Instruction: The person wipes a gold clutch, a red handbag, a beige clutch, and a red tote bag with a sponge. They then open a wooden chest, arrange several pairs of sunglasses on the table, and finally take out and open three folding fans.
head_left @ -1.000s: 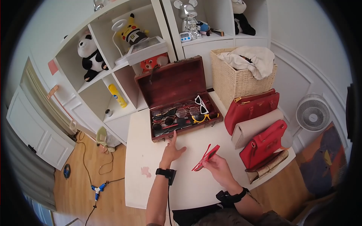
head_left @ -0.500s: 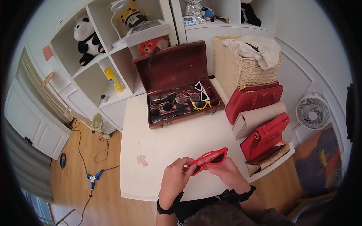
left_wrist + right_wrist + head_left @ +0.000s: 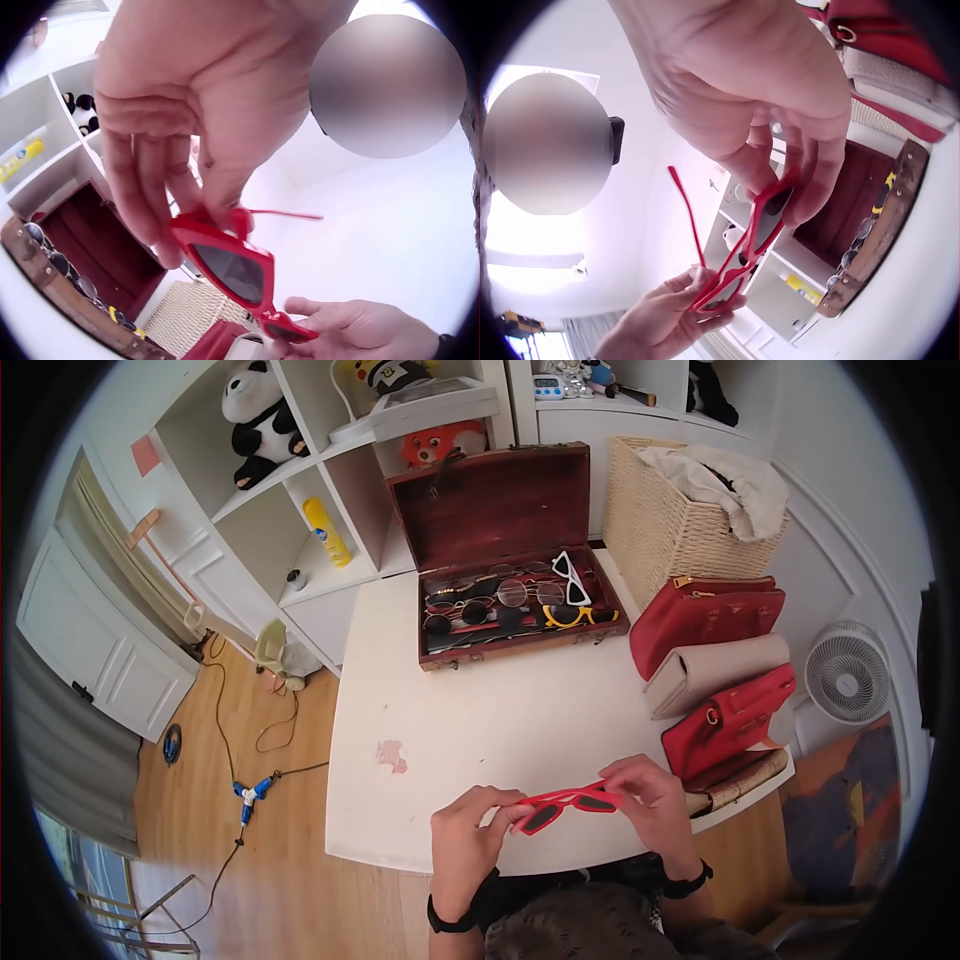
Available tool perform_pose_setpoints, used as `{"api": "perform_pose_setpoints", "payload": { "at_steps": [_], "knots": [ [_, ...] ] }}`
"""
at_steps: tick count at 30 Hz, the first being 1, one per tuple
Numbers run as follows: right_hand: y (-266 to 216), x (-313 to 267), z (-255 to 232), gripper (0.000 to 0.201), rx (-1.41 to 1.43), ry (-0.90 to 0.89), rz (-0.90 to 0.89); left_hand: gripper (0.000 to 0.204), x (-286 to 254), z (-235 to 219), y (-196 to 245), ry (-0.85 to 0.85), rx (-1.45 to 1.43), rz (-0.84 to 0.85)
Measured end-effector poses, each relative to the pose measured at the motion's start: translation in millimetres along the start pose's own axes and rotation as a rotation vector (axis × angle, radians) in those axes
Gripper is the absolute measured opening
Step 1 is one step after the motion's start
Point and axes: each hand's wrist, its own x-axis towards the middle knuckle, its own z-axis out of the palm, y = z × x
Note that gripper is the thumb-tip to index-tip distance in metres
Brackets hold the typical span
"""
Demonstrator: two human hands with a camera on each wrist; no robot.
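Observation:
Both hands hold a pair of red-framed sunglasses [image 3: 543,818] with dark lenses above the front of the white table [image 3: 480,710]. My left hand [image 3: 466,847] pinches one end of the frame between thumb and fingers. At the opposite end, the thumb and fingers of my right hand [image 3: 658,812] grip the other corner. In the right wrist view, a thin red temple of the sunglasses [image 3: 688,214] sticks out from the frame. Farther back stands an open dark red case [image 3: 490,510], holding several pairs of glasses, among them white-framed [image 3: 571,580] and yellow-framed [image 3: 565,618] ones.
Red handbags [image 3: 735,725] and a beige one [image 3: 712,668] line the table's right side. Behind them stands a wicker basket [image 3: 680,530] with cloth on top. White shelves [image 3: 350,510] rise at the back; a fan [image 3: 847,672] stands at right, and cables [image 3: 222,710] cross the floor.
My left hand has come back from near the case and taken hold of the sunglasses, which my right hand held alone at first. They have since turned and now span both hands.

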Motion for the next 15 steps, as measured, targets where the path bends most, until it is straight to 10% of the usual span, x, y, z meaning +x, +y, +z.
{"api": "perform_pose_setpoints", "payload": {
  "at_steps": [7, 15],
  "knots": [
    [-10, 2, 1, 0.019, -0.089, -0.019, 0.074, 0.007, -5, -17, -15, 0.13, -0.253, -0.231],
    [-16, 10, 15, 0.029, 0.062, 0.132, 0.116, 0.008, -1, -15, -13, 0.148, 0.052, 0.054]
  ]
}}
